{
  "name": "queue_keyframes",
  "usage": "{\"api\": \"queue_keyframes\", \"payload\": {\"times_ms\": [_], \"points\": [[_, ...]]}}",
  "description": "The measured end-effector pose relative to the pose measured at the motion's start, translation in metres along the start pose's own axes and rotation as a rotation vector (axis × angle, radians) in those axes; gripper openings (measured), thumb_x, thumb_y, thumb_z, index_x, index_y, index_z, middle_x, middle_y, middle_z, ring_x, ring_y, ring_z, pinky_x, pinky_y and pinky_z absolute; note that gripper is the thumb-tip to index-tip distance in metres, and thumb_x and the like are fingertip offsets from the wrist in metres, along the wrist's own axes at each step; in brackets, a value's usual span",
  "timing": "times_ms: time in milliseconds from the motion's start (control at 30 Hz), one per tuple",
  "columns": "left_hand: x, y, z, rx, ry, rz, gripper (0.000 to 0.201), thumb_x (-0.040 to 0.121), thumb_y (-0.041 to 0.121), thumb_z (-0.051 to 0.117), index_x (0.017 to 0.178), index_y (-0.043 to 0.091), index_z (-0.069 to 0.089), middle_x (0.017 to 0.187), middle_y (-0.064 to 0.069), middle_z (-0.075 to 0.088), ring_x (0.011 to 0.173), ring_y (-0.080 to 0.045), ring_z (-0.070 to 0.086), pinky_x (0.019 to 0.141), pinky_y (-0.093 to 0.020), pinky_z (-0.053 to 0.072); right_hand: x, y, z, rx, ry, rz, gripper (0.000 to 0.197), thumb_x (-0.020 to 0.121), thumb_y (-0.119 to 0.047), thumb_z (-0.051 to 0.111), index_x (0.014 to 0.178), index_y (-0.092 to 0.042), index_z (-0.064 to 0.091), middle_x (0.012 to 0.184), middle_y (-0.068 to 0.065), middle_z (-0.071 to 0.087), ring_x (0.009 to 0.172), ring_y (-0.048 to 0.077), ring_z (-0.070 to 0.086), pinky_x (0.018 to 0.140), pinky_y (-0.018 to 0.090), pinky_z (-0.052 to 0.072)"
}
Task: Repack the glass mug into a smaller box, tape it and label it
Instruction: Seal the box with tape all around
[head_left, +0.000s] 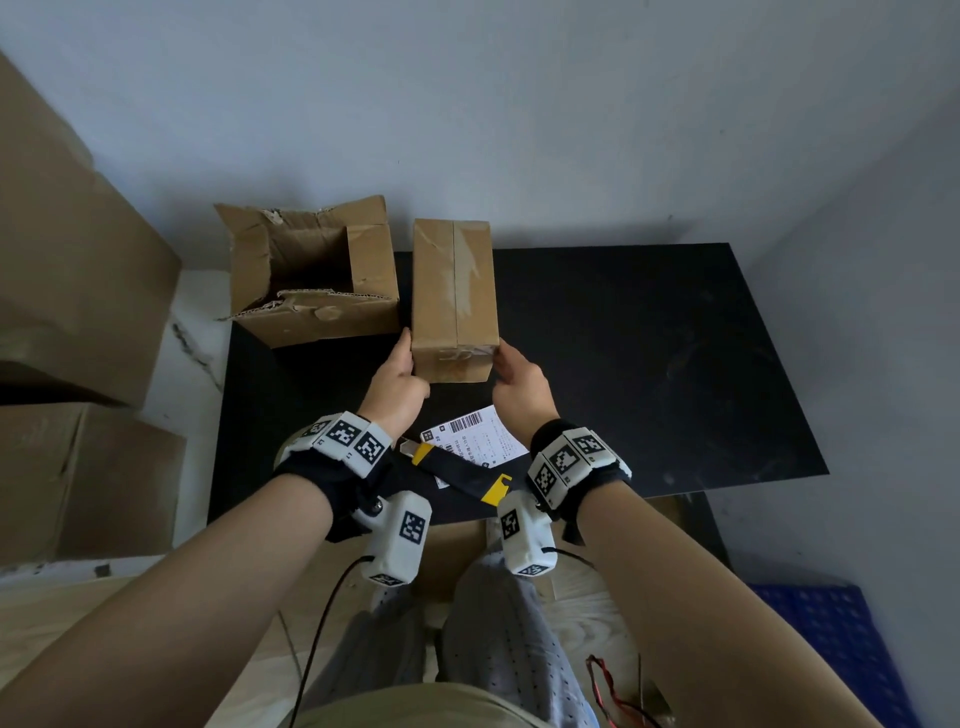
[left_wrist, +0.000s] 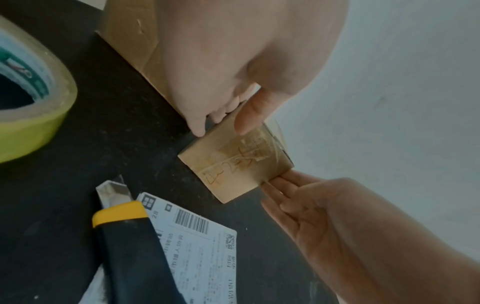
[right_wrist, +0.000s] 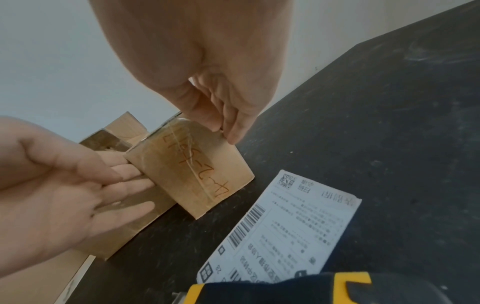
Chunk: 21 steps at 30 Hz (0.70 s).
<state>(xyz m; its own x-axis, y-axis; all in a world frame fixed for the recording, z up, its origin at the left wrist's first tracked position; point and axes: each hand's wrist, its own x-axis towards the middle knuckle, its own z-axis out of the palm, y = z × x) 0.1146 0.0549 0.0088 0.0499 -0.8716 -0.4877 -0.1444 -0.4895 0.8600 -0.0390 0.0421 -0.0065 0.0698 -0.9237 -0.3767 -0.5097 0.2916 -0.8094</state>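
Note:
A small brown box (head_left: 452, 291), shut and sealed with clear tape, lies on the black table (head_left: 649, 364). Orange handwriting marks its near end (left_wrist: 239, 166) (right_wrist: 192, 176). My left hand (head_left: 397, 376) presses straight fingers against its left side near the front corner. My right hand (head_left: 511, 364) touches the right side the same way, thumb near the top edge. The box sits between the two hands. A white shipping label (head_left: 472, 439) lies flat just in front of the box. No glass mug shows in any view.
A larger torn box (head_left: 311, 280) stands open to the left of the small one. A yellow-and-black utility knife (head_left: 452, 467) lies across the label. A roll of tape (left_wrist: 31, 115) sits at the left. Big cartons (head_left: 78, 260) stand beside the table.

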Motion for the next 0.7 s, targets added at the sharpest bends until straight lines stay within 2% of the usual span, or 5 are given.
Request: {"api": "queue_keyframes", "payload": {"times_ms": [100,167,400,567,700], "points": [[-0.002,0.001,-0.002,-0.052,0.105,-0.058,0.084,0.085,-0.017,0.036,0.15,0.018,-0.003,0.156,-0.004,0.019,0.144,-0.019,0.019,0.118,-0.042,0.019,0.001,0.001,-0.004,-0.013,-0.03,0.006,0.075,0.072,0.01,0.031,0.134,-0.026,0.05,0.123,0.002,0.062,0.116,0.02,0.056,0.095,0.025,0.045],[-0.007,-0.001,-0.002,-0.032,0.185,-0.03,0.077,0.085,-0.018,0.035,0.15,0.016,0.012,0.154,-0.009,0.024,0.141,-0.02,0.025,0.116,-0.038,0.023,-0.001,0.003,-0.006,-0.003,-0.036,0.015,0.075,0.073,0.012,0.032,0.136,-0.024,0.048,0.129,0.001,0.06,0.121,0.019,0.053,0.095,0.023,0.042],[-0.012,0.005,0.0,0.0,0.091,0.081,0.071,0.084,-0.022,0.031,0.147,0.01,0.024,0.151,-0.006,0.032,0.141,-0.015,0.027,0.111,-0.023,0.022,-0.004,0.001,-0.002,-0.008,-0.06,0.039,0.077,0.074,0.005,0.034,0.146,-0.023,0.033,0.138,0.005,0.052,0.124,0.023,0.051,0.097,0.028,0.045],[-0.012,0.009,-0.002,0.01,0.03,0.049,0.069,0.086,-0.019,0.035,0.146,0.013,0.026,0.151,-0.005,0.03,0.14,-0.018,0.029,0.112,-0.031,0.027,-0.007,0.0,-0.011,0.043,-0.029,0.057,0.068,0.078,0.01,0.038,0.142,-0.016,0.039,0.134,0.007,0.054,0.126,0.021,0.05,0.1,0.027,0.043],[-0.015,0.008,0.004,0.076,-0.045,0.069,0.068,0.085,-0.019,0.036,0.144,0.011,0.024,0.147,-0.011,0.038,0.138,-0.023,0.033,0.113,-0.035,0.026,-0.004,-0.011,-0.02,0.004,0.157,0.097,0.067,0.087,-0.018,0.057,0.146,-0.012,0.027,0.144,0.009,0.042,0.133,0.025,0.042,0.108,0.039,0.038]]}}
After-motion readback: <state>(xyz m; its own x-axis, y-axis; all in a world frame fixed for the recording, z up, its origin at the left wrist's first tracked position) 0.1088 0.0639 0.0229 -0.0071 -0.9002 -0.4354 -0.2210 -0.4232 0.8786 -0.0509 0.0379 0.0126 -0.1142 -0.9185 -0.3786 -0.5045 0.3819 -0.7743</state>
